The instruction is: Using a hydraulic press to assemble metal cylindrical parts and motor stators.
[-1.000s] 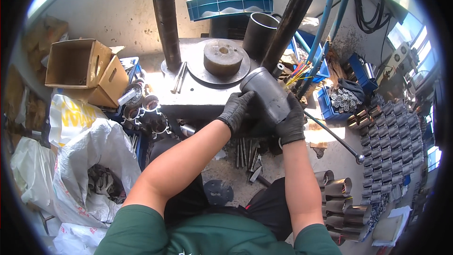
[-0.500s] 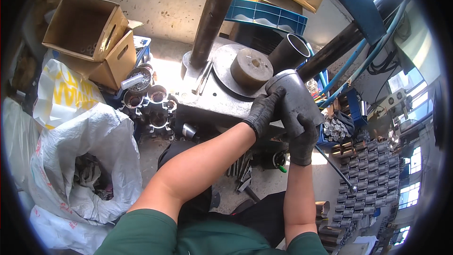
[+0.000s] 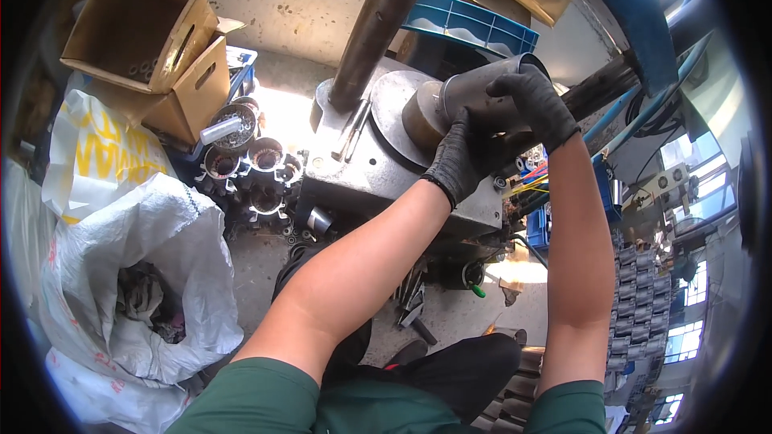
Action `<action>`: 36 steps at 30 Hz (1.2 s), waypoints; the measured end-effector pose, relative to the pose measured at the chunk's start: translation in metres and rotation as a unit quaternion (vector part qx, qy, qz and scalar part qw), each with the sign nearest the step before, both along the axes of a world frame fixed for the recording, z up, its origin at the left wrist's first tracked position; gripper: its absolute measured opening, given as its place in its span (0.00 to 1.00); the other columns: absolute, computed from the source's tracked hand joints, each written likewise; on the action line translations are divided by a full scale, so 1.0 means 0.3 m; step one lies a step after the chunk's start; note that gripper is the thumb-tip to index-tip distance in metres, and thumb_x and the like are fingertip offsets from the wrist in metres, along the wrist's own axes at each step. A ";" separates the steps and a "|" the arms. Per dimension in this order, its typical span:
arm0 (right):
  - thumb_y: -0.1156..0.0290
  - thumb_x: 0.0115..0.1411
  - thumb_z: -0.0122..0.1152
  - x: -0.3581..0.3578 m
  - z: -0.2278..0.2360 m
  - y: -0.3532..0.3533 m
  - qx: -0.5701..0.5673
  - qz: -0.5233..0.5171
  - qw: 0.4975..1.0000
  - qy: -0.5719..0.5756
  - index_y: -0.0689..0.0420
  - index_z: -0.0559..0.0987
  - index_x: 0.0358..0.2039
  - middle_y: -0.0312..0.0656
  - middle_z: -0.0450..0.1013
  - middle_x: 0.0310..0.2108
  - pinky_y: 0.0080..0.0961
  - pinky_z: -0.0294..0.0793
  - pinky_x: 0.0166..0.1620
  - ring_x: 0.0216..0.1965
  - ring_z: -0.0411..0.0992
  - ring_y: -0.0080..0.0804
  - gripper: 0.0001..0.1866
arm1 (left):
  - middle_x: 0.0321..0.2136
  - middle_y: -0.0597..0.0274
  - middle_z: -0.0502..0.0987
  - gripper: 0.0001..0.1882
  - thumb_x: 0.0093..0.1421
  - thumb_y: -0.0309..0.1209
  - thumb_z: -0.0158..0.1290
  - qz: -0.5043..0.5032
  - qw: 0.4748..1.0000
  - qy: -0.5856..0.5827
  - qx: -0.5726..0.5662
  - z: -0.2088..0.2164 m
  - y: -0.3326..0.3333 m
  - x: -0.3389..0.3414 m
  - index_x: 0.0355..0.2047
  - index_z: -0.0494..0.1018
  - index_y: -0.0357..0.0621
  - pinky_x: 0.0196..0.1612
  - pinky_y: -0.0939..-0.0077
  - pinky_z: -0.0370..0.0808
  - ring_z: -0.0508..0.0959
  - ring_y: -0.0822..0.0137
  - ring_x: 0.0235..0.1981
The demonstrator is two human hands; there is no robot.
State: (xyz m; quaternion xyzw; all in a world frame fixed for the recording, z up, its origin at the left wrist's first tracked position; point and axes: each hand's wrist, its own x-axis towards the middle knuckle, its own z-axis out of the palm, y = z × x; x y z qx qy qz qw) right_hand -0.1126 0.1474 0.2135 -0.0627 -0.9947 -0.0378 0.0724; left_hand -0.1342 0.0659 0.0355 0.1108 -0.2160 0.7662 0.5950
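A grey metal cylinder (image 3: 474,95) lies tilted between my two gloved hands. One end is against or over the round block (image 3: 420,119) on the press table; I cannot tell which. My left hand (image 3: 458,159), in a dark glove, grips the cylinder from below on the near side, fingers partly hidden. Over its far right end curls my right hand (image 3: 537,104), also gloved. Beneath the block sits a round steel plate (image 3: 388,104) on the metal table (image 3: 334,165). Two thin rods (image 3: 354,130) lie to its left.
Dark steel columns (image 3: 378,28) rise beside the block. Cardboard boxes (image 3: 201,84), ring-shaped metal housings (image 3: 265,154) and an open white sack (image 3: 193,233) stand at left. A blue crate (image 3: 474,20) is behind. Stacked metal parts (image 3: 639,305) fill the right; coloured cables (image 3: 535,177) hang nearby.
The cylinder has moved up to the round block and tipped over sideways. My right hand has shifted from its lower end to its upper right end. My left hand still grips it.
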 end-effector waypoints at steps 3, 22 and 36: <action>0.76 0.54 0.67 -0.135 0.017 0.024 0.002 -0.009 0.999 -0.031 0.50 0.88 0.38 0.48 0.83 0.40 0.36 0.82 0.49 0.42 0.82 0.46 0.11 | 0.49 0.52 0.79 0.23 0.74 0.49 0.46 0.023 0.958 0.089 -0.273 0.034 -0.085 -0.014 0.55 0.70 0.43 0.57 0.62 0.75 0.79 0.58 0.51; 0.52 0.56 0.71 -0.249 0.154 -0.036 0.018 -0.146 0.969 -0.198 0.56 0.86 0.46 0.47 0.83 0.38 0.34 0.77 0.53 0.39 0.79 0.44 0.24 | 0.34 0.51 0.83 0.21 0.69 0.45 0.56 0.212 0.635 0.653 -0.354 0.058 -0.187 0.132 0.46 0.77 0.35 0.42 0.65 0.80 0.83 0.62 0.34; 0.80 0.63 0.60 0.534 -0.085 -0.034 -0.069 -0.089 0.973 0.203 0.59 0.82 0.41 0.50 0.81 0.38 0.38 0.79 0.44 0.42 0.81 0.50 0.07 | 0.46 0.39 0.81 0.27 0.67 0.47 0.52 0.223 0.305 0.903 -0.202 0.075 -0.306 0.111 0.54 0.75 0.35 0.57 0.55 0.75 0.80 0.44 0.51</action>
